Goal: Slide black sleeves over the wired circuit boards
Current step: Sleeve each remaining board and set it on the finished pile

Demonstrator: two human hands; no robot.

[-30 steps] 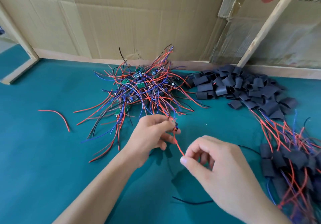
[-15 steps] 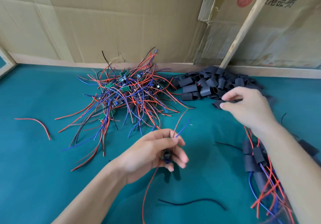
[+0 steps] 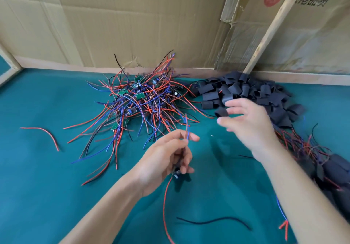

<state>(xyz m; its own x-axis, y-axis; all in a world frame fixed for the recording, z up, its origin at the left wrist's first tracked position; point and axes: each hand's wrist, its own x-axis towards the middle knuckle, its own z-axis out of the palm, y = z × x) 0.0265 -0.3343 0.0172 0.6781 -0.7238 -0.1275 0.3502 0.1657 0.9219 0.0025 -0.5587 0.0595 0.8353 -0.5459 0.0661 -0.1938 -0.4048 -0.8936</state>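
My left hand [image 3: 166,156] holds a small wired circuit board [image 3: 177,174] low in its fingers. Its red and blue wires stick up past the thumb, and a long red wire [image 3: 164,202] hangs down. My right hand [image 3: 246,122] is blurred with motion and pinches one black sleeve [image 3: 221,112] between thumb and fingers, just in front of the heap of black sleeves [image 3: 251,94]. The two hands are apart. A tangled pile of wired boards [image 3: 140,99] lies behind my left hand.
Sleeved boards with red and blue wires [image 3: 322,164] lie in a pile at the right edge. A loose black wire [image 3: 214,222] lies near the front, a loose red wire [image 3: 45,133] at the left. Cardboard walls and a wooden slat [image 3: 272,25] close the back of the teal table [image 3: 47,187].
My right hand has lifted a black sleeve out of the heap and moved left toward my left hand. My left hand keeps the board and has turned its wires more upright.
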